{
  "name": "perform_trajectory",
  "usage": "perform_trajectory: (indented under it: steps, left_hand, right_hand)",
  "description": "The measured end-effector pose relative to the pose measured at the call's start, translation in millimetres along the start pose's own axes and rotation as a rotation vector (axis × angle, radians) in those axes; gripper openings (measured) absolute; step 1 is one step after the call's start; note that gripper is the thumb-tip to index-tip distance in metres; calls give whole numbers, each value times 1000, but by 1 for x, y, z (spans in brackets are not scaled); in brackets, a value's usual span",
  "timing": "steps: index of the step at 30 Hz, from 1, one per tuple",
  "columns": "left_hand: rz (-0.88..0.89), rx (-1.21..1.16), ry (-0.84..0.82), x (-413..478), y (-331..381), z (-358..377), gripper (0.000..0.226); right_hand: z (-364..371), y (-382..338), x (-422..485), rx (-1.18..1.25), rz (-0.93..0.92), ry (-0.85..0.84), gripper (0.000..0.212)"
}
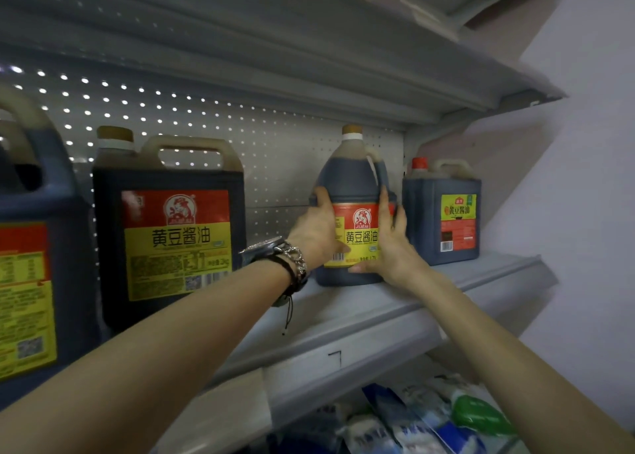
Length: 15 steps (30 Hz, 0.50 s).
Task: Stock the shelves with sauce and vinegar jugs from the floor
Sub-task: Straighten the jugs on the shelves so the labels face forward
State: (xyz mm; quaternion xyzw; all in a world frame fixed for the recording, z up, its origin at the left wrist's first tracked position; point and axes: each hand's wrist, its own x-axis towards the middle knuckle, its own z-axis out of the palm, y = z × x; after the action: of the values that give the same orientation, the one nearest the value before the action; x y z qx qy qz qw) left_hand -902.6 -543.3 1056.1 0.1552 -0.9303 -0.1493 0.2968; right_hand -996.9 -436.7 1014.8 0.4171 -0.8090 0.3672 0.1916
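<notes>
**Neighbour at risk of a knock**

The round jug stands near the shelf's right end, just beside the red-capped jug. The left hand curls round its side. The right hand presses flat, grip apart. A rightward shove could knock that neighbour.

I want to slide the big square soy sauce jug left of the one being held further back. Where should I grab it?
Probably the loop handle moulded across the top of the big square jug, right of its cap. Its opening faces forward, so slip fingers through from the front.
</notes>
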Motion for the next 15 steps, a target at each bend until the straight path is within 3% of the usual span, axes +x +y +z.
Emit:
perform_trajectory:
  steps: [10,15]
  left_hand:
    - [38,90,19,24,24,26,84]
    - [49,166,6,32,37,42,89]
  right_hand:
    - [-13,42,13,53,110,-100,111]
    - [-5,58,17,30,162,-95,99]
